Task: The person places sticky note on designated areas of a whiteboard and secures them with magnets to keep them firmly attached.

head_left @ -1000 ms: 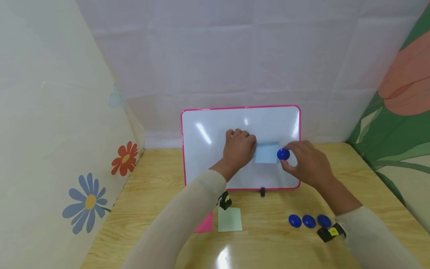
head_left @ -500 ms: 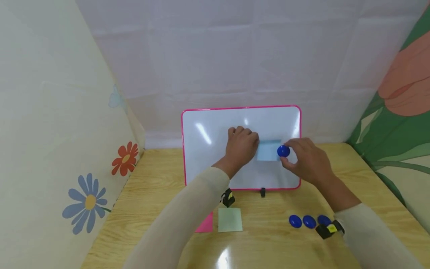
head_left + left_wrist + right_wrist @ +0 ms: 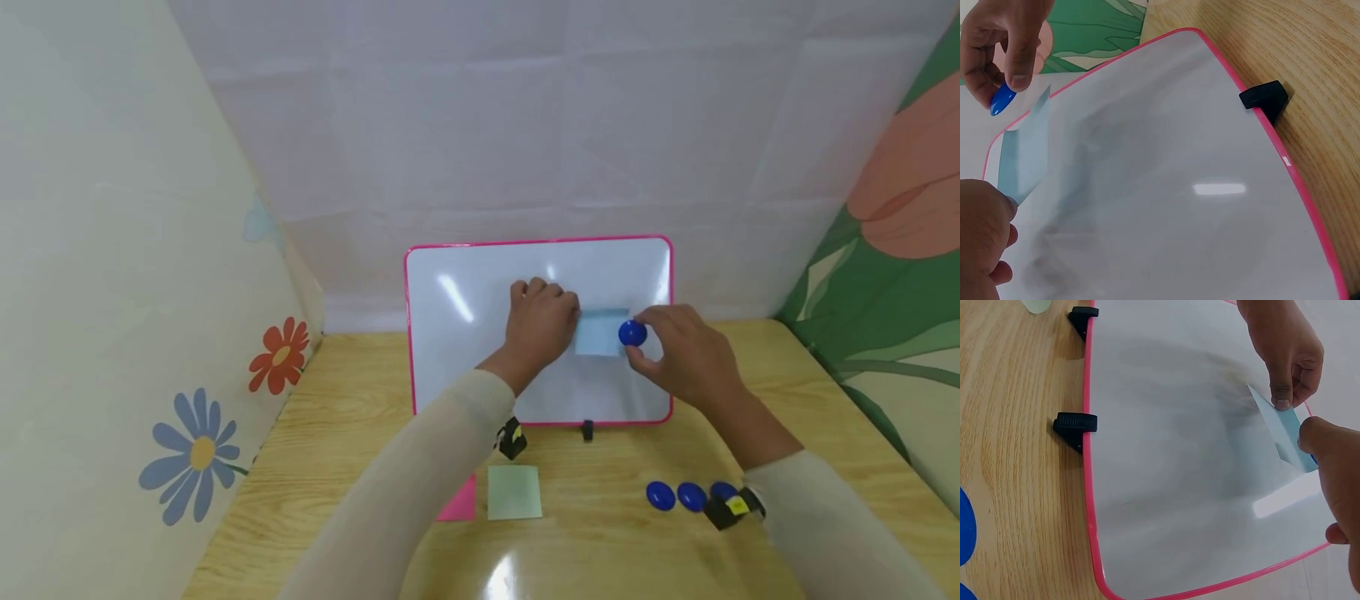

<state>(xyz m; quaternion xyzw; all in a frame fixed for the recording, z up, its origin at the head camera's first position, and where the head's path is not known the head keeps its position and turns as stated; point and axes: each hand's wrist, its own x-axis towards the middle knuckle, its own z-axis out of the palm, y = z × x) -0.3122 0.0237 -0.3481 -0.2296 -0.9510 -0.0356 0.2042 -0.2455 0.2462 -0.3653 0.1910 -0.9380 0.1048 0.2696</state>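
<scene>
Four blue discs are in view: one held disc [image 3: 632, 333] and three loose discs [image 3: 691, 497] in a row on the table [image 3: 360, 367], toward its right edge. There are three paper notes, one each of blue, green and pink. The right hand [image 3: 686, 350] pinches the held disc between thumb and forefinger, beside the right edge of the blue note [image 3: 602, 332]. The left hand [image 3: 542, 321] pinches that note by its left edge, in front of the right half of the one pink-rimmed whiteboard [image 3: 465, 350]. Two black feet [image 3: 1074, 428] support the board toward the table's far edge.

The green note [image 3: 514, 492] lies in front of the board, with the pink note [image 3: 460, 502] just left of it. A white cloth [image 3: 562, 125] hangs behind the far edge; a flowered panel [image 3: 112, 250] flanks the left edge and a leafy panel [image 3: 892, 333] the right.

The left sleeve [image 3: 420, 475] covers part of the pink note, and the right wrist camera [image 3: 724, 512] partly hides the rightmost loose disc. The table's near edge is cut off. Whether the held disc touches the blue note, or the note touches the board, cannot be told.
</scene>
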